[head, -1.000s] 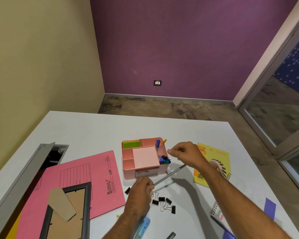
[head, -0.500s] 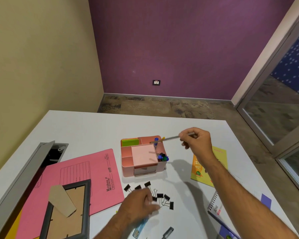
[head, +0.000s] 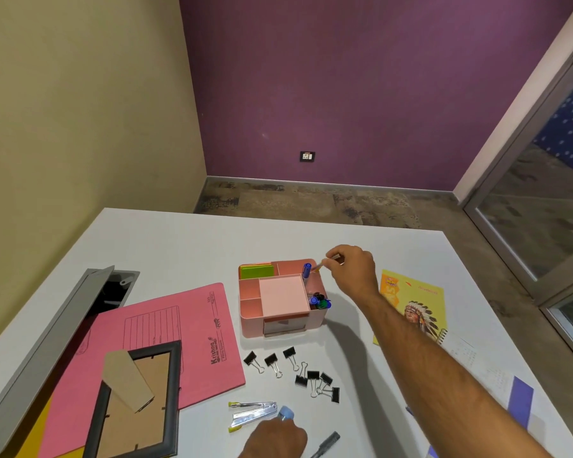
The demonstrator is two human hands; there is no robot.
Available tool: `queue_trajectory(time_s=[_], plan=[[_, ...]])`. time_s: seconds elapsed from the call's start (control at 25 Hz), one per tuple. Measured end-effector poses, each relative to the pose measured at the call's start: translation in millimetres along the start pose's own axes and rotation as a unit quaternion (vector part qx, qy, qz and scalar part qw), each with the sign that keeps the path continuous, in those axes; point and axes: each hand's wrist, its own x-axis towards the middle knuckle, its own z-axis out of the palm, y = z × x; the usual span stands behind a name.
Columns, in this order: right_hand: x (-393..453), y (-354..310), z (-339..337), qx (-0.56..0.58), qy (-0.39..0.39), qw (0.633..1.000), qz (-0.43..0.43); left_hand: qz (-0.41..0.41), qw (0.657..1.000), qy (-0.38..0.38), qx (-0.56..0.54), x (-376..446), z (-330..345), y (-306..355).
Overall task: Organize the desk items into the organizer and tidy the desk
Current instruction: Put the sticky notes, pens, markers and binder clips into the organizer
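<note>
Head view: my right hand (head: 353,272) pinches a pen (head: 326,262) over the organizer (head: 280,327) at centre frame, partly filled. My left hand (head: 273,438), low centre, seems to grip a stapler (head: 257,414). Binder clips (head: 311,375) wait on the counter (head: 179,246).

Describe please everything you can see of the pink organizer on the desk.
The organizer is a pink box, plastic by its look, standing upright on the white desk. Its top is split into compartments. A pink note pad lies in the middle and green notes fill the far left corner. A blue pen and other pens stand along its right side. The right hand holds a thin pen above the far right corner.
</note>
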Motion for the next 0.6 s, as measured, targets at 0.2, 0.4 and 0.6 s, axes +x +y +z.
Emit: queue_trajectory(time_s=[0.2, 0.4, 0.6], plan=[[1, 0, 13, -0.049, -0.051, 0.997, 0.027, -0.041, 0.996, 0.078, -0.028, 11, -4, -8], [-2, 6, 22, -0.051, -0.099, 0.993, 0.029, -0.05, 0.993, 0.091, -0.055, 20, -12, -13], [-14, 15, 17, 0.018, -0.042, 0.998, 0.051, -0.071, 0.985, 0.138, -0.072, 21, -15, -17]])
